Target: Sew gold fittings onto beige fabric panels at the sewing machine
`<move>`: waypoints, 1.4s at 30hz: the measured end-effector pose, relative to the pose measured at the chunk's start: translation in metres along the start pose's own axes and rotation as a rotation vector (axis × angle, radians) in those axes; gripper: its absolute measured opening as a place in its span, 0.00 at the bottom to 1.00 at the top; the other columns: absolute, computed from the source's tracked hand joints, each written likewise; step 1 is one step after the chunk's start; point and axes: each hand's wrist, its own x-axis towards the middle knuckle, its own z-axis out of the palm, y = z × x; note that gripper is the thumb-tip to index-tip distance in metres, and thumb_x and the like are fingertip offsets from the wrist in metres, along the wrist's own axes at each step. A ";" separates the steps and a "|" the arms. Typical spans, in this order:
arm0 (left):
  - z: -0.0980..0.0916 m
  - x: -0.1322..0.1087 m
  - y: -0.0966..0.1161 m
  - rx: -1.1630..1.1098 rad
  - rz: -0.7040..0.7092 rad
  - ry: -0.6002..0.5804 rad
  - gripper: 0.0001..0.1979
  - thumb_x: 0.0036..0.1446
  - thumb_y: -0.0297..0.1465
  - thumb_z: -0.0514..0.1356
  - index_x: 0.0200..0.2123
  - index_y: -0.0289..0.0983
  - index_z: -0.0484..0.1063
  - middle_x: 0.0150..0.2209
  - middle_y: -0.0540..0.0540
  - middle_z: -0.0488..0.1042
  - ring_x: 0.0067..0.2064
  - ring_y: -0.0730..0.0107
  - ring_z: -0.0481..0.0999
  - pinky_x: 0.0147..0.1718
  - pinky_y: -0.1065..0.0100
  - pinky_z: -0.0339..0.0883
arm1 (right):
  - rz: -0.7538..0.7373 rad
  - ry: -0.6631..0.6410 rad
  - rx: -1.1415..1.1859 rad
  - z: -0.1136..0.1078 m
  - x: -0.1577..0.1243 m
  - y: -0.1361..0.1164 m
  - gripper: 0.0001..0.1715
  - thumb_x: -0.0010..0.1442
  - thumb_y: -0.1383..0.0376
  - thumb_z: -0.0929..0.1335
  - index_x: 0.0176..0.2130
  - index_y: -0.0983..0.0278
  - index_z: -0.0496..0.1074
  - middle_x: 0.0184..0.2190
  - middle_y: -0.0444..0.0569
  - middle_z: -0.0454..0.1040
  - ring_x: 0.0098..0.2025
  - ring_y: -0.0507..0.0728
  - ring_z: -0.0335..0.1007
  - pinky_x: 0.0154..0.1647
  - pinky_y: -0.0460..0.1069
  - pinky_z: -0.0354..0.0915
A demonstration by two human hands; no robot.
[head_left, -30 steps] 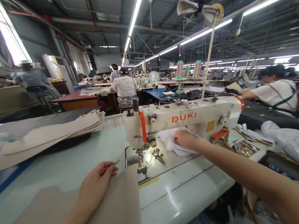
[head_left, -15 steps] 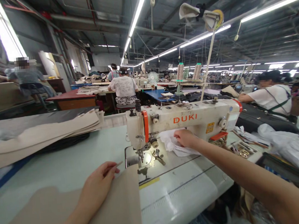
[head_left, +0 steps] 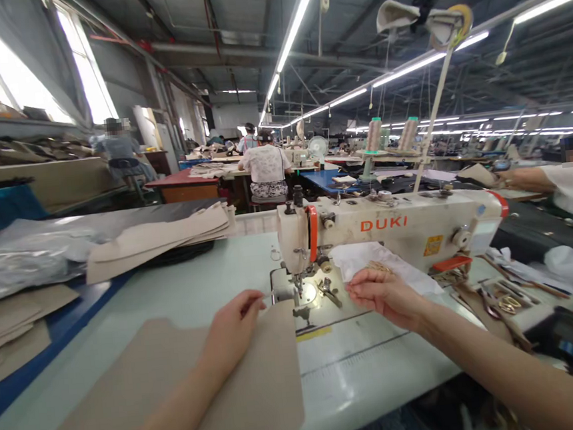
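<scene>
Because the left hand [head_left: 231, 330] pinches its upper corner between thumb and fingers, the tan fabric panel [head_left: 246, 392] lies flat on the machine table [head_left: 187, 284], its long axis running up-right toward the presser foot [head_left: 286, 294]. The right hand [head_left: 386, 296], half open, sits just beside white cloth [head_left: 370, 258] on the bed of the DUKI sewing machine [head_left: 392, 222]; farther off lies a stack of tan panels [head_left: 158, 239].
</scene>
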 end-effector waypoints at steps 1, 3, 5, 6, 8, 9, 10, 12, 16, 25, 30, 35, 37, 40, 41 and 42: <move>0.000 -0.002 0.001 -0.010 0.029 -0.012 0.14 0.53 0.38 0.49 0.33 0.41 0.72 0.30 0.51 0.77 0.32 0.66 0.74 0.34 0.69 0.64 | 0.045 -0.025 0.068 0.007 -0.001 0.002 0.13 0.37 0.68 0.77 0.26 0.65 0.74 0.30 0.45 0.78 0.31 0.50 0.73 0.37 0.45 0.67; 0.001 -0.005 0.001 -0.026 0.073 -0.036 0.14 0.53 0.38 0.49 0.33 0.41 0.73 0.30 0.52 0.77 0.33 0.66 0.74 0.34 0.69 0.64 | 0.125 -0.075 0.156 0.020 -0.001 0.007 0.12 0.38 0.71 0.77 0.27 0.66 0.75 0.29 0.46 0.78 0.31 0.48 0.73 0.37 0.43 0.67; 0.001 -0.008 0.001 -0.045 0.091 -0.049 0.13 0.54 0.37 0.50 0.33 0.41 0.73 0.30 0.51 0.77 0.34 0.67 0.74 0.34 0.70 0.64 | 0.201 -0.117 0.210 0.031 0.000 0.011 0.12 0.40 0.73 0.77 0.29 0.68 0.76 0.30 0.47 0.78 0.31 0.48 0.73 0.39 0.43 0.67; 0.001 -0.008 0.002 -0.059 0.097 -0.054 0.13 0.54 0.36 0.50 0.33 0.41 0.73 0.31 0.51 0.77 0.34 0.67 0.73 0.34 0.70 0.64 | 0.231 -0.132 0.229 0.035 0.002 0.013 0.13 0.40 0.73 0.76 0.30 0.68 0.76 0.30 0.47 0.78 0.31 0.48 0.73 0.40 0.42 0.67; 0.001 -0.010 0.004 -0.087 0.116 -0.068 0.12 0.54 0.34 0.51 0.33 0.40 0.73 0.31 0.51 0.77 0.33 0.68 0.73 0.35 0.70 0.63 | 0.265 -0.151 0.248 0.041 0.005 0.018 0.14 0.39 0.74 0.77 0.31 0.68 0.77 0.31 0.46 0.78 0.32 0.48 0.73 0.42 0.42 0.67; 0.000 -0.011 0.005 -0.096 0.125 -0.079 0.11 0.54 0.33 0.51 0.33 0.40 0.73 0.31 0.51 0.77 0.33 0.68 0.72 0.35 0.70 0.63 | 0.272 -0.154 0.247 0.044 0.008 0.021 0.15 0.38 0.75 0.77 0.31 0.67 0.77 0.31 0.46 0.78 0.33 0.48 0.74 0.42 0.43 0.67; 0.000 -0.012 0.007 -0.102 0.132 -0.089 0.11 0.54 0.33 0.52 0.33 0.40 0.74 0.30 0.51 0.76 0.32 0.69 0.72 0.34 0.70 0.63 | 0.273 -0.153 0.240 0.046 0.010 0.024 0.16 0.38 0.75 0.77 0.31 0.67 0.77 0.30 0.46 0.78 0.32 0.48 0.74 0.42 0.43 0.67; 0.000 -0.013 0.009 -0.113 0.137 -0.106 0.10 0.54 0.32 0.52 0.32 0.40 0.74 0.30 0.51 0.76 0.32 0.69 0.71 0.33 0.71 0.62 | 0.270 -0.145 0.224 0.049 0.015 0.031 0.17 0.36 0.76 0.77 0.31 0.67 0.77 0.30 0.46 0.78 0.32 0.48 0.74 0.41 0.43 0.67; 0.002 -0.015 0.011 -0.173 0.157 -0.145 0.10 0.55 0.33 0.54 0.33 0.40 0.75 0.32 0.50 0.77 0.34 0.67 0.73 0.35 0.71 0.62 | 0.240 -0.151 0.197 0.058 0.025 0.042 0.15 0.36 0.74 0.78 0.29 0.67 0.76 0.30 0.47 0.78 0.32 0.50 0.74 0.40 0.44 0.68; 0.005 -0.018 0.009 -0.272 0.132 -0.177 0.10 0.55 0.34 0.54 0.32 0.38 0.75 0.29 0.50 0.76 0.31 0.69 0.72 0.32 0.73 0.62 | 0.120 -0.099 0.057 0.073 0.038 0.051 0.17 0.37 0.60 0.78 0.28 0.67 0.77 0.25 0.47 0.77 0.26 0.49 0.71 0.34 0.46 0.68; 0.004 -0.016 0.013 -0.343 0.035 -0.194 0.10 0.53 0.33 0.55 0.31 0.37 0.75 0.26 0.50 0.74 0.30 0.69 0.71 0.31 0.72 0.62 | 0.000 -0.126 -0.111 0.078 0.040 0.055 0.20 0.42 0.52 0.75 0.30 0.64 0.78 0.24 0.44 0.75 0.25 0.51 0.70 0.32 0.47 0.66; 0.006 -0.014 0.013 -0.464 -0.039 -0.222 0.08 0.51 0.33 0.57 0.30 0.37 0.74 0.25 0.50 0.75 0.28 0.70 0.71 0.30 0.72 0.63 | -0.032 -0.154 -0.131 0.079 0.040 0.060 0.20 0.42 0.50 0.74 0.30 0.63 0.78 0.24 0.44 0.75 0.26 0.51 0.68 0.33 0.48 0.64; 0.008 -0.013 0.011 -0.513 -0.052 -0.241 0.08 0.50 0.34 0.58 0.30 0.36 0.73 0.25 0.50 0.75 0.27 0.71 0.70 0.30 0.71 0.63 | -0.027 -0.159 -0.141 0.078 0.041 0.061 0.20 0.42 0.51 0.75 0.29 0.63 0.78 0.24 0.44 0.75 0.26 0.51 0.68 0.34 0.48 0.65; 0.011 -0.011 0.009 -0.621 -0.075 -0.312 0.10 0.48 0.37 0.60 0.30 0.36 0.72 0.23 0.50 0.74 0.25 0.72 0.70 0.28 0.71 0.64 | -0.015 -0.177 -0.135 0.075 0.042 0.062 0.18 0.42 0.53 0.75 0.29 0.64 0.79 0.24 0.45 0.75 0.26 0.51 0.68 0.35 0.48 0.65; 0.012 -0.010 0.008 -0.662 -0.089 -0.343 0.11 0.47 0.37 0.61 0.30 0.36 0.72 0.23 0.50 0.74 0.24 0.73 0.69 0.28 0.71 0.64 | -0.005 -0.182 -0.120 0.074 0.043 0.062 0.18 0.41 0.54 0.76 0.30 0.64 0.79 0.24 0.45 0.75 0.26 0.51 0.68 0.35 0.48 0.65; 0.012 -0.010 0.007 -0.698 -0.103 -0.376 0.12 0.46 0.38 0.62 0.30 0.35 0.72 0.23 0.50 0.74 0.24 0.73 0.69 0.27 0.71 0.64 | 0.009 -0.188 -0.100 0.073 0.043 0.061 0.18 0.41 0.55 0.76 0.30 0.64 0.79 0.25 0.45 0.76 0.26 0.50 0.68 0.35 0.48 0.65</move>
